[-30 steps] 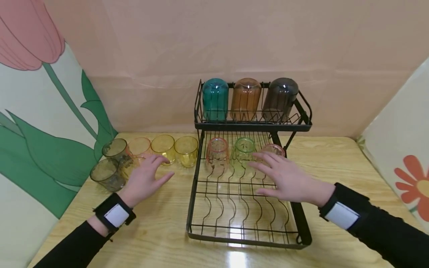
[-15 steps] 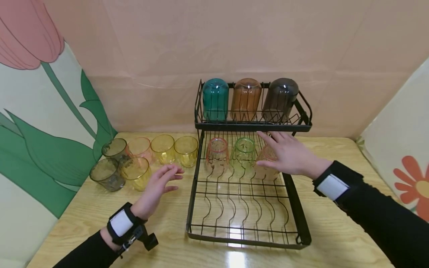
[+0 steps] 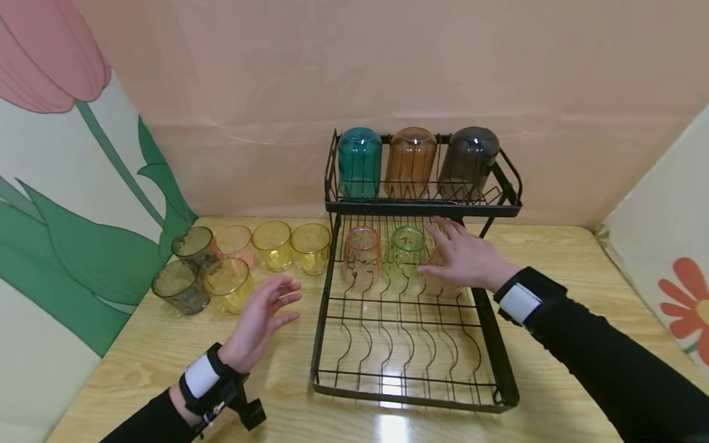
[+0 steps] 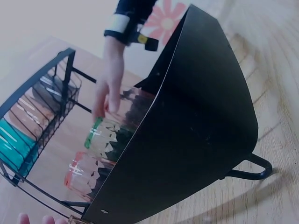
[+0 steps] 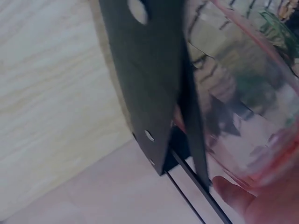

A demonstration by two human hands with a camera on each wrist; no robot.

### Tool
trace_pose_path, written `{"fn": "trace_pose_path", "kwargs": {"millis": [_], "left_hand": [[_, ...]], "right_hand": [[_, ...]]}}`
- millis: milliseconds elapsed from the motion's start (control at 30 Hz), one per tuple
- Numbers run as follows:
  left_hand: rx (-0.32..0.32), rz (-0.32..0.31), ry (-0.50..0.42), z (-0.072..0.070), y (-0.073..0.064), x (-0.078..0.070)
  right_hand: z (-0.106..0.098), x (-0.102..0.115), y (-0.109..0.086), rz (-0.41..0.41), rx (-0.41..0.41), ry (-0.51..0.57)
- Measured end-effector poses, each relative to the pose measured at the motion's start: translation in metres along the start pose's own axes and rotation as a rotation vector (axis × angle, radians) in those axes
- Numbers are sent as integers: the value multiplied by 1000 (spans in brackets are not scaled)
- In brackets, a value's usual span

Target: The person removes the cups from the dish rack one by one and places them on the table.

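Note:
My right hand (image 3: 469, 258) holds a pink-tinted drinking glass (image 3: 441, 284) at the right side of the rack's lower tier, fingers behind it and thumb in front. In the right wrist view the same pink glass (image 5: 252, 98) is beside the rack's dark side panel, with a fingertip (image 5: 231, 193) at its reddish end. To its left, a green-rimmed glass (image 3: 407, 252) and a red-rimmed glass (image 3: 362, 252) stand in a row. My left hand (image 3: 261, 321) hovers over the table left of the rack, fingers relaxed and holding nothing.
The black two-tier dish rack (image 3: 415, 403) carries upturned teal (image 3: 360, 163), amber (image 3: 411, 163) and dark grey (image 3: 469, 163) glasses on top. Left of it, several yellow, pink and grey tumblers are grouped on the wooden table, including a yellow tumbler (image 3: 228, 286) near my left hand.
My right hand has moved from in front of the row to the rightmost pink glass, which has shifted slightly left. My left hand has drawn away from the tumblers, toward the rack.

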State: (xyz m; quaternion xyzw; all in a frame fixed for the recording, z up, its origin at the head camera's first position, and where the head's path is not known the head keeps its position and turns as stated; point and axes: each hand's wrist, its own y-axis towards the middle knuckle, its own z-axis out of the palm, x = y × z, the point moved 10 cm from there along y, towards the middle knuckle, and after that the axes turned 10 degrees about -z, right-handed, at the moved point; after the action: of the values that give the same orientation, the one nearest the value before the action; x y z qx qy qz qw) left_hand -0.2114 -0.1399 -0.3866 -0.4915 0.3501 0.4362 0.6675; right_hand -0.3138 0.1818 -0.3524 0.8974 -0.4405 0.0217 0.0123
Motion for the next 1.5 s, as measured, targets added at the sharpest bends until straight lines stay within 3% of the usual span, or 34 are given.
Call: {"fn": "trace_pose_path", "kwargs": {"millis": [167, 433, 667, 933, 1100, 1333, 1500], "left_hand": [[4, -12, -13, -1, 0, 2], [16, -7, -3, -2, 1, 2], [19, -2, -4, -1, 0, -1], [27, 7, -5, 2, -1, -3], [24, 5, 4, 2, -2, -5], [12, 11, 12, -1, -2, -8], [6, 7, 17, -2, -3, -8]], "right_hand": [[8, -5, -1, 27, -24, -16], [4, -2, 1, -37, -159, -133], [2, -5, 3, -37, -210, -140], [-27, 4, 1, -79, -289, -174], [-46, 8, 4, -78, -219, -157], [-55, 11, 1, -41, -55, -23], [-57, 15, -2, -25, -25, -1]]}}
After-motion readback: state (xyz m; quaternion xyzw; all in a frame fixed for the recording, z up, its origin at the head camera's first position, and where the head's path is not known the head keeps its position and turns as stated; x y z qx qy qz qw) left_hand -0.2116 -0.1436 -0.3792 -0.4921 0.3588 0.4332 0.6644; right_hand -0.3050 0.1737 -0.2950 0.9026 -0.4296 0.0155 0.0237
